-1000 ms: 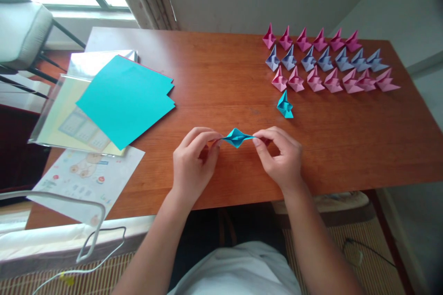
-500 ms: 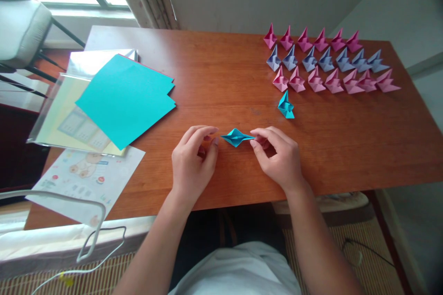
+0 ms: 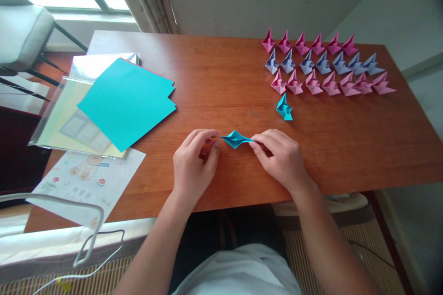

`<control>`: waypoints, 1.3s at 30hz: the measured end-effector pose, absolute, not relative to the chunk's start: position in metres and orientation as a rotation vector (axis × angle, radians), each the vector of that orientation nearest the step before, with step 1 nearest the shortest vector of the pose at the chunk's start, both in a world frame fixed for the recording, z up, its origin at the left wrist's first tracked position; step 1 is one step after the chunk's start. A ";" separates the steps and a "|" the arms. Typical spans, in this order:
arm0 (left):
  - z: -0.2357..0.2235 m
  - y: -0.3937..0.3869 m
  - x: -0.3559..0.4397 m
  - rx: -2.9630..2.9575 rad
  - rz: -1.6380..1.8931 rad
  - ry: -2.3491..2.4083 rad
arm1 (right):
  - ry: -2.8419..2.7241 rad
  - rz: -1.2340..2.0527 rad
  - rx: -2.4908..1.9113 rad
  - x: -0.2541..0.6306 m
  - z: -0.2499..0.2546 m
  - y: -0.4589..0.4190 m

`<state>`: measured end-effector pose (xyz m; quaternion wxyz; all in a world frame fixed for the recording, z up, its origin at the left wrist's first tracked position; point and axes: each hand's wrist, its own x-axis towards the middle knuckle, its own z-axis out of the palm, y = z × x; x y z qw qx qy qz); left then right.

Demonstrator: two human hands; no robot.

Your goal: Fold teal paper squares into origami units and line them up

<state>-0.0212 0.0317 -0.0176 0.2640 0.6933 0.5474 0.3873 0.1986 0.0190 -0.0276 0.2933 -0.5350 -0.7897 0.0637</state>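
Observation:
A turquoise origami piece [image 3: 235, 139], long and pointed at both ends with a raised middle, lies between my hands above the brown table. My right hand [image 3: 278, 156] pinches its right tip between thumb and fingers. Beside the left tip, my left hand [image 3: 195, 159] has its thumb and forefinger slightly apart, with nothing visible held. A finished-looking turquoise origami figure [image 3: 284, 108] stands a little beyond my right hand. Behind it are rows of similar figures: light pink ones [image 3: 313, 83], lavender ones [image 3: 306, 63] and dark pink ones [image 3: 302, 45].
Turquoise paper sheets [image 3: 128, 101] lie on a clear plastic packet [image 3: 48, 120] at the left of the wooden table [image 3: 214, 87]. Nearer me is a printed white sheet [image 3: 86, 189]. A white curved bar [image 3: 100, 221] and a cable are at lower left; a chair [image 3: 26, 32] stands beyond.
My left hand has let go of the origami piece's left tip and its fingers have parted. My right hand loosened at the right tip, then closed on it again.

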 end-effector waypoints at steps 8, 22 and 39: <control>-0.018 0.032 -0.022 1.880 1.025 1.486 | -1.924 0.038 -1.413 0.204 -0.008 0.011; -0.022 0.033 -0.023 1.936 0.957 1.472 | -1.420 -0.354 -2.095 0.282 -0.030 0.028; -0.019 0.033 -0.023 1.928 0.926 1.483 | -1.368 -0.278 -2.177 0.275 -0.037 0.033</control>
